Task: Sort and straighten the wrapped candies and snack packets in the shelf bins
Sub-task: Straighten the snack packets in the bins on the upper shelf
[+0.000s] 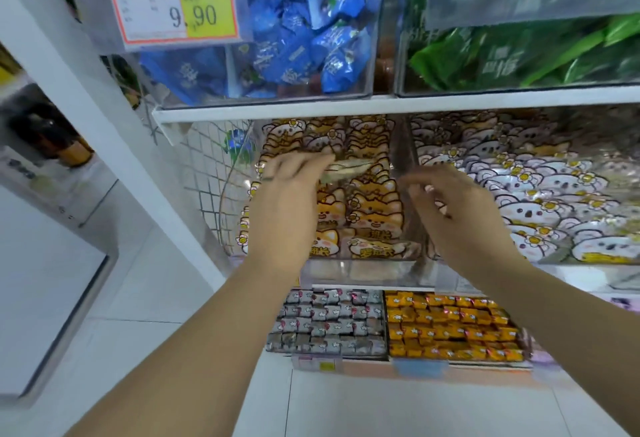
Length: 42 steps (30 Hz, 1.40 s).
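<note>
Centrally, the left hand (pixel 287 204) pinches a pale packet (pixel 348 169) above the cat packets (pixel 375 209). The right hand (pixel 464 218) curls loosely, empty.

Blurred left hand (pixel 287 208), right hand (pixel 460 214)

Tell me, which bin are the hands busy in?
The orange cat-face packet bin on the middle shelf, left of the koala-face bin: only there does a hand, the left hand, hold a packet.

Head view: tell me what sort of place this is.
Most likely a shop's snack aisle: a price tag reading 9.90 on a clear bin of blue candies, shelves packed with cartoon snack packets, and trays of wrapped sweets below.
</note>
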Available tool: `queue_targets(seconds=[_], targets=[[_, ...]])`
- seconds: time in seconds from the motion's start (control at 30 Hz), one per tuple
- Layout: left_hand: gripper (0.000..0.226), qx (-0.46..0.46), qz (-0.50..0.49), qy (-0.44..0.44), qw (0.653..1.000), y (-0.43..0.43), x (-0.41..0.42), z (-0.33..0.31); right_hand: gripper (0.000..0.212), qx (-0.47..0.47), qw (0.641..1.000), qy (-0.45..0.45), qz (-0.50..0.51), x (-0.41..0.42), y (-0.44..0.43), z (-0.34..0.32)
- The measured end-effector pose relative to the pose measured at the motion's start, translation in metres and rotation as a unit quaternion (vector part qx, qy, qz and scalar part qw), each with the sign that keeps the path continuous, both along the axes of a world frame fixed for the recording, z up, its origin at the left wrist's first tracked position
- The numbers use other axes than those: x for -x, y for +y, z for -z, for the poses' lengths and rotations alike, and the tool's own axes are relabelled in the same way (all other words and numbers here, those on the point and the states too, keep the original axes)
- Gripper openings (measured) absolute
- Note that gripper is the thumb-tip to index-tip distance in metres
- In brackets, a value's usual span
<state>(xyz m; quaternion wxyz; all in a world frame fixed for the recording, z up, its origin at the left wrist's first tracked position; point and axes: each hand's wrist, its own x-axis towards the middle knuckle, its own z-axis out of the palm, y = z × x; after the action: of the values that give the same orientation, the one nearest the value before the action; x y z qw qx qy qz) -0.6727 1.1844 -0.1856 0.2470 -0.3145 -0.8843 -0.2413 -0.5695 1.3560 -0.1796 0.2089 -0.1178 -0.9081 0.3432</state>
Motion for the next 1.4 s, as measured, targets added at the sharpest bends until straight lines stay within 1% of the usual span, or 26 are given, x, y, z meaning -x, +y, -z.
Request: queue_targets(seconds=[0.07,0.13,0.2,0.27,0.3,0.4,0.47,0.5,0.57,0.6,0.67,0.73,0.77,0.8,0.83,0.9,0.97,1.0,1.07,1.13,1.27,1.37,1.4], targets=[[0.045,-0.027,0.037,0.041,0.998,0.007,-0.008,0.000,0.024,0.096,0.995,-0.001,0.004,-0.004,0.008,-0.010],[0.039,-0.055,0.084,0.071,0.992,0.016,-0.017,-0.001,0.027,0.146,0.989,0.006,0.013,-0.007,0.019,-0.014],[0.037,-0.057,0.106,0.095,0.988,0.030,-0.027,-0.002,0.034,0.197,0.980,-0.006,-0.012,-0.012,0.030,-0.016],[0.036,-0.054,0.115,0.115,0.985,0.044,-0.036,-0.002,0.046,0.278,0.959,-0.033,-0.038,-0.020,0.042,-0.016],[0.036,-0.055,0.123,0.117,0.984,0.051,-0.040,-0.001,0.046,0.311,0.949,-0.042,-0.038,-0.025,0.050,-0.015],[0.033,-0.037,0.171,0.120,0.977,0.068,-0.050,0.001,0.029,0.390,0.919,-0.055,0.002,-0.034,0.074,-0.015],[0.027,-0.019,0.211,0.131,0.969,0.080,-0.059,0.004,0.026,0.457,0.886,-0.071,0.020,-0.041,0.087,-0.017],[0.025,-0.016,0.232,0.132,0.964,0.087,-0.065,0.006,0.027,0.485,0.870,-0.088,0.013,-0.046,0.091,-0.020],[0.024,-0.012,0.266,0.119,0.956,0.098,-0.075,0.012,0.024,0.501,0.855,-0.132,-0.020,-0.056,0.099,-0.022],[0.025,-0.006,0.275,0.112,0.955,0.102,-0.078,0.014,0.027,0.496,0.854,-0.152,-0.036,-0.061,0.103,-0.022],[0.028,0.014,0.274,0.098,0.957,0.107,-0.080,0.016,0.044,0.475,0.861,-0.177,-0.047,-0.069,0.112,-0.021],[0.028,0.025,0.256,0.074,0.963,0.111,-0.080,0.015,0.064,0.432,0.886,-0.169,-0.021,-0.073,0.120,-0.018],[0.027,0.017,0.239,0.044,0.970,0.113,-0.081,0.014,0.068,0.412,0.898,-0.157,-0.004,-0.075,0.122,-0.019],[0.028,0.001,0.216,0.002,0.976,0.114,-0.083,0.011,0.067,0.391,0.909,-0.144,0.005,-0.077,0.125,-0.019],[0.031,-0.012,0.187,-0.039,0.982,0.116,-0.085,0.007,0.061,0.365,0.921,-0.137,0.005,-0.080,0.127,-0.019],[0.033,0.001,0.106,-0.086,0.991,0.117,-0.083,0.001,0.038,0.307,0.945,-0.114,0.007,-0.082,0.131,-0.018],[0.034,0.076,0.024,-0.112,0.991,0.119,-0.075,-0.001,0.028,0.278,0.957,-0.071,0.036,-0.082,0.133,-0.016],[0.035,0.119,0.002,-0.124,0.985,0.120,-0.072,-0.001,0.024,0.265,0.961,-0.050,0.056,-0.081,0.134,-0.015],[0.035,0.186,-0.009,-0.137,0.973,0.124,-0.067,0.001,0.013,0.232,0.969,-0.019,0.079,-0.079,0.129,-0.017],[0.036,0.218,-0.008,-0.144,0.965,0.129,-0.066,0.005,0.004,0.208,0.975,0.013,0.074,-0.078,0.121,-0.019],[0.037,0.246,-0.009,-0.161,0.956,0.133,-0.065,0.006,0.022,0.139,0.988,0.054,0.046,-0.068,0.105,-0.022],[0.035,0.234,0.025,-0.197,0.952,0.132,-0.060,0.006,0.017,0.122,0.990,0.063,0.043,-0.054,0.101,-0.018],[0.033,0.227,0.039,-0.206,0.951,0.131,-0.059,0.006,0.020,0.120,0.989,0.069,0.043,-0.049,0.100,-0.015]])
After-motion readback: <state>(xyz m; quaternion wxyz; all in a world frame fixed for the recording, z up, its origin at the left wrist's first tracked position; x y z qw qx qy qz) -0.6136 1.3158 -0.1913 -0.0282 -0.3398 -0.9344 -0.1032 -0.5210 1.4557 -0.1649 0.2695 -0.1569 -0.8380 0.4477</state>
